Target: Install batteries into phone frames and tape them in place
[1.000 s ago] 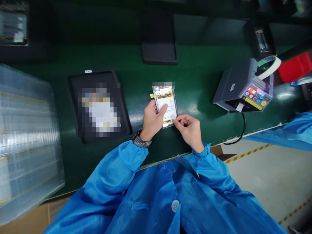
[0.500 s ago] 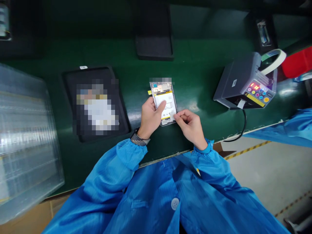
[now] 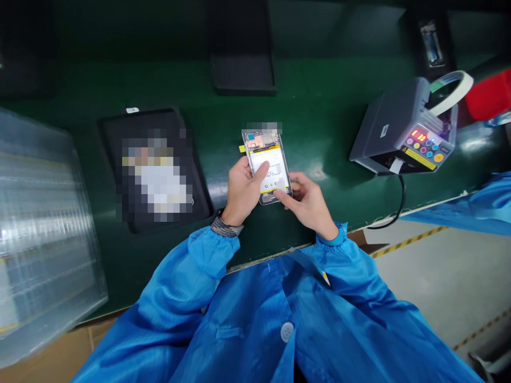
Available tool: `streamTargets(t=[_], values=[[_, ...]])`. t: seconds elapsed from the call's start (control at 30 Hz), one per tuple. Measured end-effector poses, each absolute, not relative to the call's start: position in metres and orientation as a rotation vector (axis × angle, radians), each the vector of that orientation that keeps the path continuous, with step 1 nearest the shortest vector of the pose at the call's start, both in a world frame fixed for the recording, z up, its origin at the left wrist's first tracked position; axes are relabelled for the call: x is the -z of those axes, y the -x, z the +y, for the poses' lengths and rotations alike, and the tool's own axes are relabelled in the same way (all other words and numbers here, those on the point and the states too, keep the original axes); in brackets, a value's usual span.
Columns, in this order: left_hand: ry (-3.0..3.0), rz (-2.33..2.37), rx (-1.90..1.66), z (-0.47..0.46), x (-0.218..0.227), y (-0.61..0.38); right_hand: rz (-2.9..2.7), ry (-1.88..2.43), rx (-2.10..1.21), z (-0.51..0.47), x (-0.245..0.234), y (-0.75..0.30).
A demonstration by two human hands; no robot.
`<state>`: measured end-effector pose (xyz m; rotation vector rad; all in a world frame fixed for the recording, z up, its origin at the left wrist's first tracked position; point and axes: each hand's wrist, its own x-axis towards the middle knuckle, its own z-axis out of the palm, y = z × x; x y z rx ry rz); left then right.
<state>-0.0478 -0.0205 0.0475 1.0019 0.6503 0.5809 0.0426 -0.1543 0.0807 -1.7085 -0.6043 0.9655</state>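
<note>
**Both hands hold opened phone above counter**

The phone (image 3: 266,167) is at centre, back off and facing up, with its white battery and yellow strips showing. It is lifted just off the green counter (image 3: 319,133), its top end pointing far.

The left hand (image 3: 241,191) grips the phone's left edge. Its thumb lies across the battery and its fingers are wrapped under, out of sight. The right hand (image 3: 307,205) is at the near right corner, fingers closed on that corner with the thumb tip on the phone's near edge. Both sleeves are blue, and there is a band (image 3: 227,226) on the left wrist.

Left of the phone a black tray (image 3: 112,159) sits on the counter, its contents blurred. At the far left a stack of clear trays (image 3: 43,229) overhangs the near edge. A black pad (image 3: 243,72) lies far of the phone.

On the right is a grey tape machine (image 3: 399,127) with lit buttons, a tape roll (image 3: 451,90) on top and a black cable (image 3: 401,205) running off its near side. A red bin (image 3: 489,96) is beyond it. Another person's blue sleeve (image 3: 475,207) lies at the right edge, well apart from the hands.
</note>
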Motion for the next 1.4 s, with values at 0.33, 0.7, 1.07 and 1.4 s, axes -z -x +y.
streamTargets(t=[0.33,0.7,1.07,1.4], values=[[-0.980,0.660,-0.559,-0.019,-0.050,0.051,-0.652,1.580,-1.335,-0.146,-0.084,-0.070],[-1.153,0.694,-0.709,-0.004,-0.071,0.061,-0.785,1.460,-1.411,-0.113,-0.077,-0.079],[-1.302,0.764,-0.652,0.017,-0.087,0.053,-0.774,1.290,-1.379,-0.093,-0.065,-0.079],[-1.404,0.699,-0.535,0.029,-0.105,0.020,-0.752,1.233,-1.291,-0.100,-0.071,-0.095]])
